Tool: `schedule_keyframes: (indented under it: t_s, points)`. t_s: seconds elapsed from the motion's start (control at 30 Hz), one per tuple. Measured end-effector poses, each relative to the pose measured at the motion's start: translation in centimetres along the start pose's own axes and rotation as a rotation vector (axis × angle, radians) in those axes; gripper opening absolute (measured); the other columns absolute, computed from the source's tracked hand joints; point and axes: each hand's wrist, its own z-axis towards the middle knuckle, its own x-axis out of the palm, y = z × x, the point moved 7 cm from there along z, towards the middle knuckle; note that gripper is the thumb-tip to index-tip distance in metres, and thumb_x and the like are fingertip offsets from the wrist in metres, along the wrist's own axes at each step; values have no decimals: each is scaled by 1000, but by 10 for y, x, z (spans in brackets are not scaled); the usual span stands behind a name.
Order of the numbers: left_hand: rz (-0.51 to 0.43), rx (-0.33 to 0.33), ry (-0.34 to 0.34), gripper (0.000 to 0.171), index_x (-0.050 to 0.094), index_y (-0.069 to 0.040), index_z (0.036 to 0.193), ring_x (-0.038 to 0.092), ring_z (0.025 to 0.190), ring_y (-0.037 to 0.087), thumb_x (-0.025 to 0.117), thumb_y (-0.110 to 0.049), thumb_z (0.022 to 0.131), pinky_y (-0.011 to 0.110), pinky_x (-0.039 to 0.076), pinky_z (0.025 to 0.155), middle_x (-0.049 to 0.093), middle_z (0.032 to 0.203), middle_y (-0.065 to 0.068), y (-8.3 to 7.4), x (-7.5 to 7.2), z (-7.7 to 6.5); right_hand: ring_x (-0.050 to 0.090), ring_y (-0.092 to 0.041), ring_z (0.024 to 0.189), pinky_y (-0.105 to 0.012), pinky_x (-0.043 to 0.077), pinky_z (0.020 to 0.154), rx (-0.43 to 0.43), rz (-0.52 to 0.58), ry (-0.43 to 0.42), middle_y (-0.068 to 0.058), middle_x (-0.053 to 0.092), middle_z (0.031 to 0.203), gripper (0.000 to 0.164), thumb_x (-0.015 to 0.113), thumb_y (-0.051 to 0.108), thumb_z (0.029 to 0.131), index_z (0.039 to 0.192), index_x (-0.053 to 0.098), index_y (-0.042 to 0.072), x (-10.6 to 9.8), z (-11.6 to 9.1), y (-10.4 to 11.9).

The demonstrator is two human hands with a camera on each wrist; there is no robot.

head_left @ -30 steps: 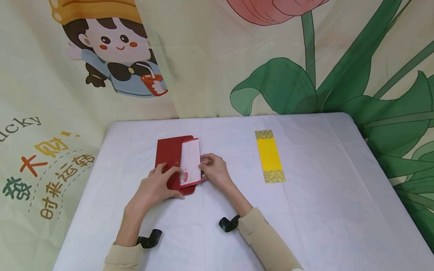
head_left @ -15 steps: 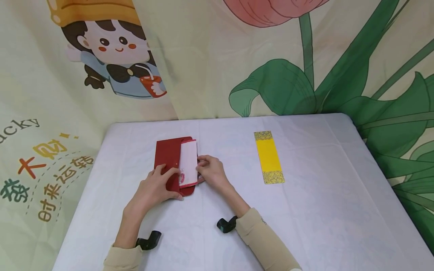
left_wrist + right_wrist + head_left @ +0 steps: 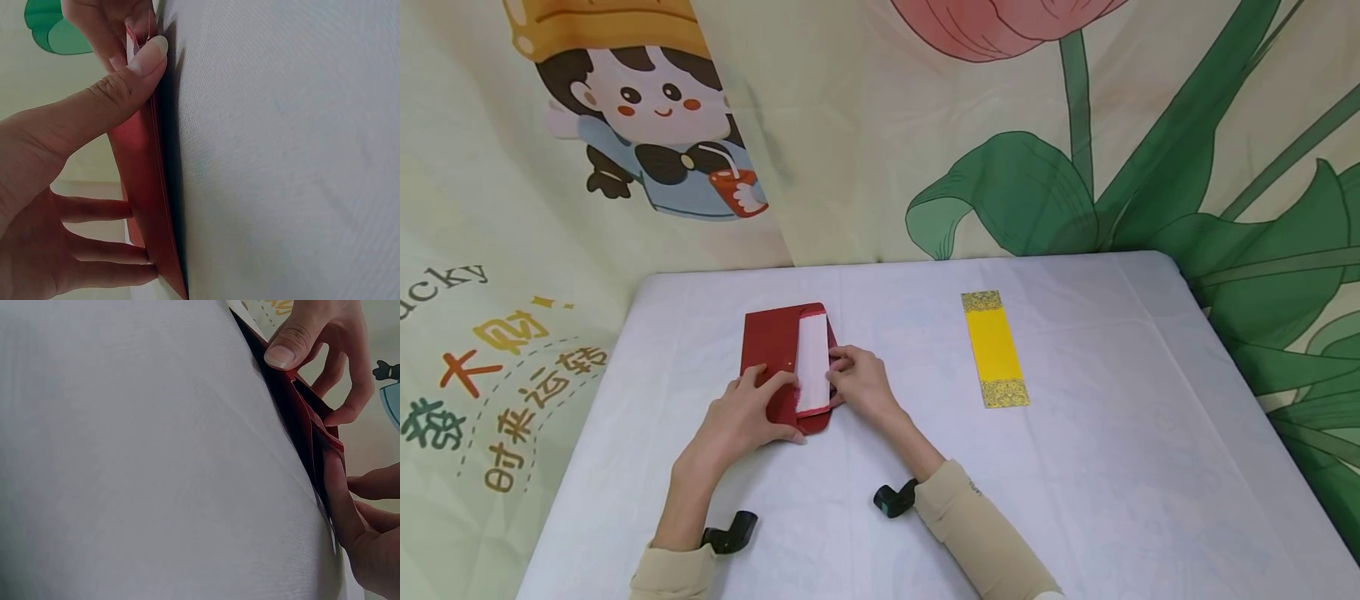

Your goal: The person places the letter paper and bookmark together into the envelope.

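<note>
Left hand (image 3: 741, 417): your fingers lie spread and fairly straight on the flat red paper envelope (image 3: 772, 346), the thumb along its near edge, pinning it to the table; nothing is gripped.

Right hand (image 3: 859, 385): your fingertips are curled and pinching the right edge of the white paper slip (image 3: 812, 365) at the envelope's open right side.

Red envelope: lies flat on the left half of the table, long side running near to far. Contents: the white slip, partly inside, a narrow white band showing along the mouth under the red flap (image 3: 830, 333).

Handling note: judged from this position, keep your left palm pressure steady so the envelope cannot skate, hold the slip square to the mouth, and feed it leftward evenly; a skewed push would likely crease a corner or catch the flap.

Yellow paper strip with patterned gold ends (image 3: 994, 347): lies alone, well apart to the right.

White cloth-covered table (image 3: 1075, 467): bears all items. Printed cartoon-and-tulip backdrop (image 3: 1015, 125): hangs behind the far edge.
</note>
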Motion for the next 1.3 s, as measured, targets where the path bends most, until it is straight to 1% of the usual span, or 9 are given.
schedule_keyframes:
  t_s: [0.23,0.53,0.87,1.07,1.3]
  points:
    - [-7,1,-2,81,57,-20,137,45,129,58,94,-47,70,74,48,91,40,150,31,1,1,0,70,-14,66,-29,60,55,3,-17,4,-11,69,95,37,66,-4,94,131,63,-4,6,3,0]
    - [1,8,1,80,57,-20,137,46,127,57,93,-47,71,73,50,89,41,149,31,2,0,0,70,-13,67,-27,60,55,-28,-63,11,-12,70,95,39,67,-4,94,132,62,-5,10,4,5]
    - [-3,8,5,79,58,-21,136,46,128,57,93,-48,70,73,50,89,40,149,31,1,1,1,71,-17,63,-27,60,54,-50,-62,31,-12,68,93,38,66,-5,94,132,61,-6,18,7,8]
    - [-3,6,0,78,58,-21,135,47,128,56,93,-48,70,72,50,88,41,149,30,0,-1,1,73,-20,66,-27,60,56,-61,-68,52,-13,70,94,38,66,-5,95,133,61,-6,22,8,11]
    - [0,2,4,79,58,-20,136,47,128,57,93,-49,71,72,50,88,41,149,31,0,-1,1,72,-18,64,-26,60,55,-72,-82,57,-13,70,94,38,67,-5,94,132,62,-7,28,9,12]
